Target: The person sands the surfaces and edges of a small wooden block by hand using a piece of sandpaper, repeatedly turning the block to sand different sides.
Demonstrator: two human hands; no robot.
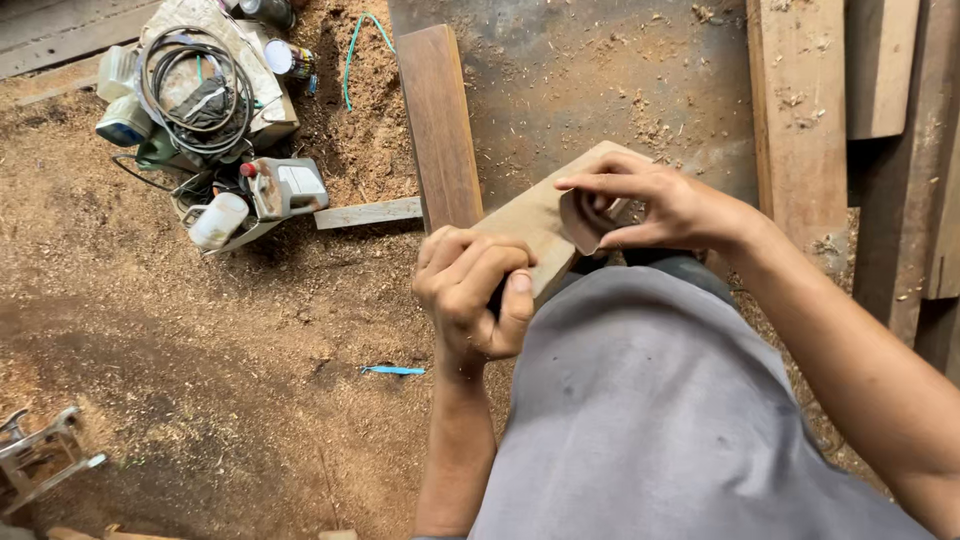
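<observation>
Wood block [535,225] gripped by left hand [470,300]; right hand's fingers [600,183] pinch folded sandpaper [585,222], its far side hidden.

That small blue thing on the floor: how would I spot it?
Start at the sawdust-covered floor. Look just left of the person's left hand. The blue stick lies flat there, alone, thin and bright blue, unlike the green cord far up by the tool pile.
</observation>
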